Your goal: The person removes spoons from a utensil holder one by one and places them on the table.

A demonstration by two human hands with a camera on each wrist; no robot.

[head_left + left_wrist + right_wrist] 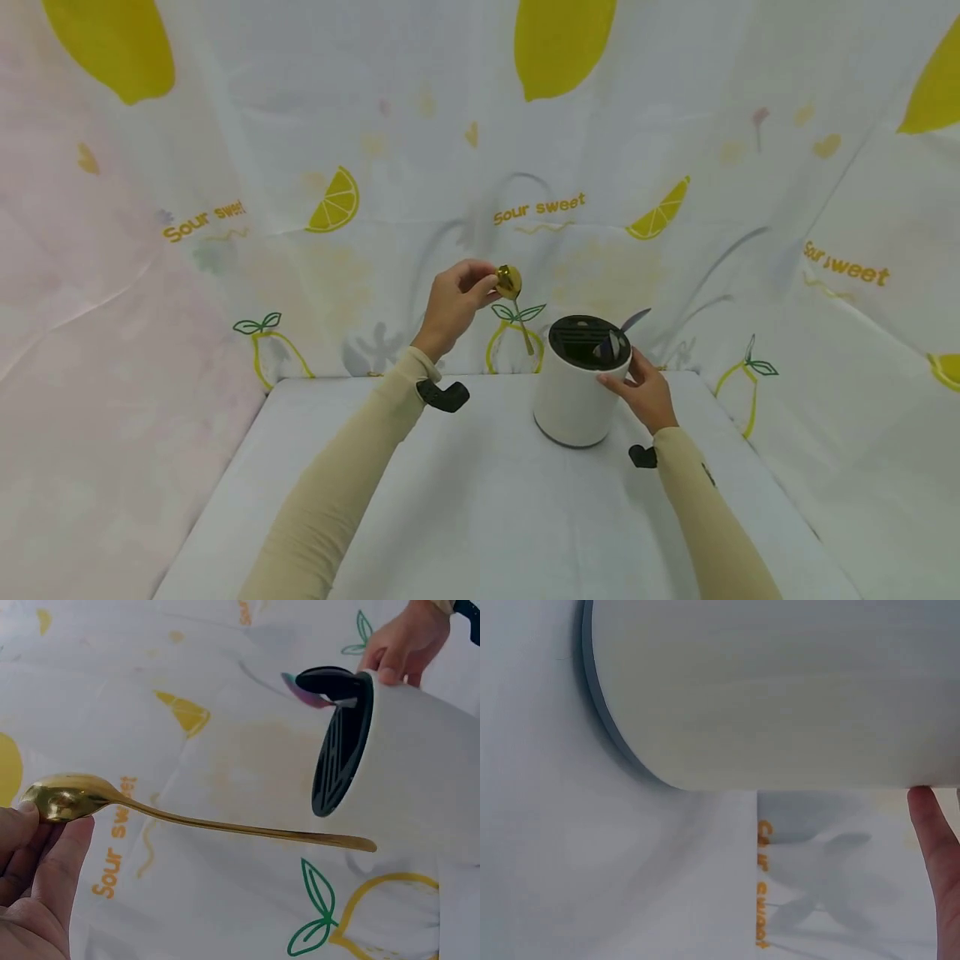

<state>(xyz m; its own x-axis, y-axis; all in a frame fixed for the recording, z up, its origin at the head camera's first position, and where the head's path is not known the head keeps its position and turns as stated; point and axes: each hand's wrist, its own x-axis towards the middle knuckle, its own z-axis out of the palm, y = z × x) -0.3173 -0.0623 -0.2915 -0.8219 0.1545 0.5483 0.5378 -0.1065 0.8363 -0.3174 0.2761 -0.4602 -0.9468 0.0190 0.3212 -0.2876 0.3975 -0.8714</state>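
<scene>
My left hand (456, 302) pinches a gold spoon (509, 283) by its bowl, in the air left of the holder. Its long handle slants down toward the holder's side; in the left wrist view the spoon (195, 820) lies nearly level across the picture. A white cylindrical utensil holder (573, 404) with a slotted black top stands on the table. My right hand (649, 395) grips its upper right side near the rim, thumb in front and fingers behind. A utensil with a purple sheen (304, 691) sticks out of the top on the right; its lower part is hidden inside.
The white-covered table (480, 517) ends at a cloth backdrop (420, 167) printed with lemons and lettering, close behind the holder. More cloth hangs along the left and right sides. Black bands with a dark piece (444, 397) sit at both wrists.
</scene>
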